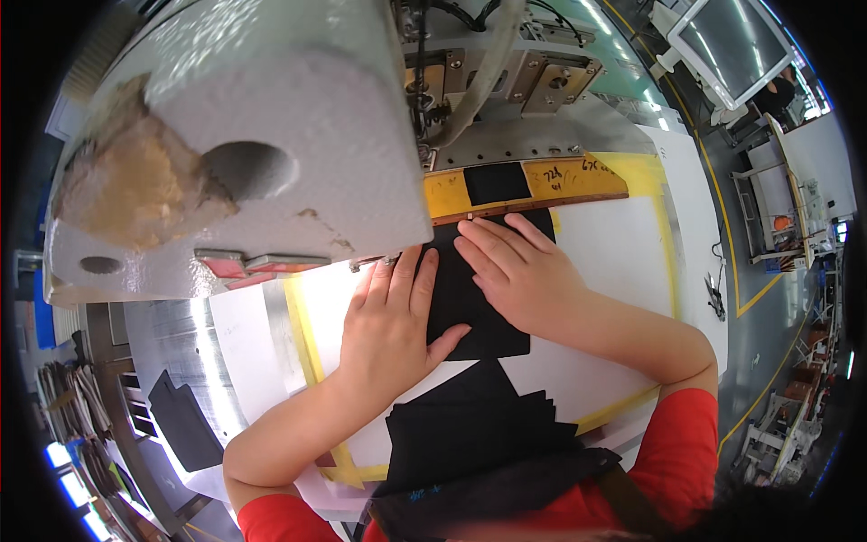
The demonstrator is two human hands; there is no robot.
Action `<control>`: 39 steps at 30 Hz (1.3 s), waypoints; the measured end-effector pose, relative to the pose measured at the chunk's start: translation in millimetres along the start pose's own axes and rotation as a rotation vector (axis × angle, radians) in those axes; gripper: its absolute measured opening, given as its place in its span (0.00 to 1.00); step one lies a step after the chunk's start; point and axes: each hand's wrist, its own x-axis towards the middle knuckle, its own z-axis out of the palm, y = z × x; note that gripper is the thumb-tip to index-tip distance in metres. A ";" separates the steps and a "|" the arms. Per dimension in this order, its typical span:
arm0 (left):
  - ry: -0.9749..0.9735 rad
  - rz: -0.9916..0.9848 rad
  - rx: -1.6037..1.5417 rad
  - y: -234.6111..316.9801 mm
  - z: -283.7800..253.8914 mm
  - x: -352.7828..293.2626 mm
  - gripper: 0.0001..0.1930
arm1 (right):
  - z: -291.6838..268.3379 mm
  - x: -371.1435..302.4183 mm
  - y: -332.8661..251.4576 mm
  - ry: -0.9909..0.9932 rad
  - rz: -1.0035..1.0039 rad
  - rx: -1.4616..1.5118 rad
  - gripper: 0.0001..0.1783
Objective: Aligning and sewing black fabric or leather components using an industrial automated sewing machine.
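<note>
A single black fabric panel (492, 316) is lying flat on the white work surface (614, 262), its long axis running away from the person, its far end meeting the near edge of one yellow guide bar (578, 181) and its near end pointing back toward the body. The left hand (384, 325) is resting palm down along the panel's left edge, its fingers extending forward, fairly close together, while the thumb is reaching out sideways onto the black cloth. The right hand (524, 271) is lying flat over the panel's right side, fingers slightly spread, the tips nearing the bar; neither hand is pinching anything. One black rectangular patch (497, 183) is sitting on the bar, and dark handwritten marks are showing to its right. Nearer the body, a fanned stack of black fabric pieces (474, 420) is overlapping too much for counting. Yellow tape (673, 253) is bordering the white area. Over on the left, one big pale machine head (298, 126) is looming over the table, and more black fabric (183, 423) is lying beyond the left forearm. Out right, one pair of scissors (715, 298) is resting near the table's edge, and one white-framed monitor (733, 45) is standing farther off, no text readable on it.
</note>
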 end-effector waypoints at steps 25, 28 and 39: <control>0.000 0.013 0.070 0.9 0.5 0.7 0.40 | -18.9 -21.8 11.8 -0.110 0.129 0.046 0.31; -0.003 -0.018 0.049 1.2 0.6 -0.7 0.41 | -21.0 -22.0 11.5 -0.130 0.150 0.042 0.32; 0.014 0.009 0.009 -0.3 0.6 0.7 0.41 | -24.3 -20.4 12.9 -0.106 0.120 0.029 0.29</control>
